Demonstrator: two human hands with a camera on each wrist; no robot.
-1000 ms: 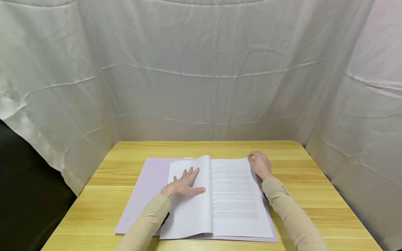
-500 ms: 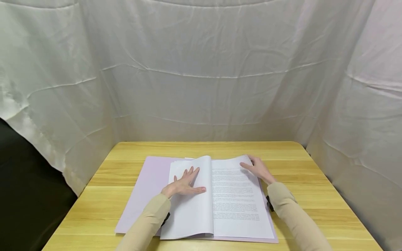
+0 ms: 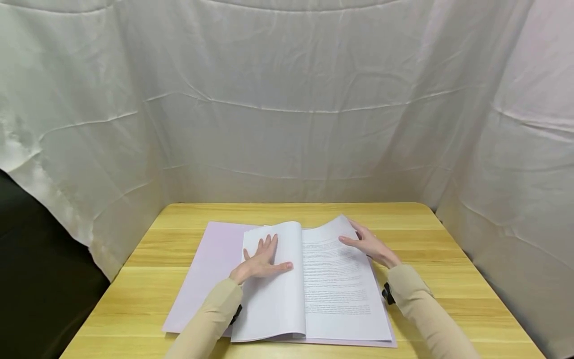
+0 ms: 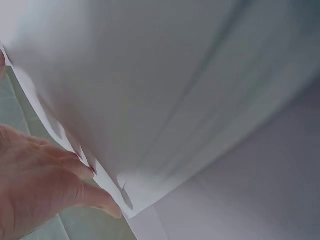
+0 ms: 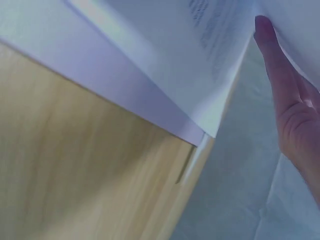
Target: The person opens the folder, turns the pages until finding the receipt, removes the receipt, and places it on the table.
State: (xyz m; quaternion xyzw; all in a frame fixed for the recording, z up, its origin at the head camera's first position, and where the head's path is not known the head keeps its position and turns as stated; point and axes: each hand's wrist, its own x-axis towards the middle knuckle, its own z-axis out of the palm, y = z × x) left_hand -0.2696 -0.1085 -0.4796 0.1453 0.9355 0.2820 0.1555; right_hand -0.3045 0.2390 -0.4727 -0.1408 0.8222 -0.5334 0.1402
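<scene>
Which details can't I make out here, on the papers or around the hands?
- Print on the right page: head view, too small to read; right wrist view, blurred.
- Right hand: head view, fingertips hidden behind that page's lifted corner.
- Left hand: left wrist view, partly cut off by the left edge.
- Lilac folder: head view, middle covered by papers.

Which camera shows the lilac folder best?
Head. It shows the lilac folder lying open on the table, left part largely uncovered, right part mostly under paper. Left wrist: only a blurry patch, no full outline. Right wrist: just a strip and corner beside the paper.
</scene>
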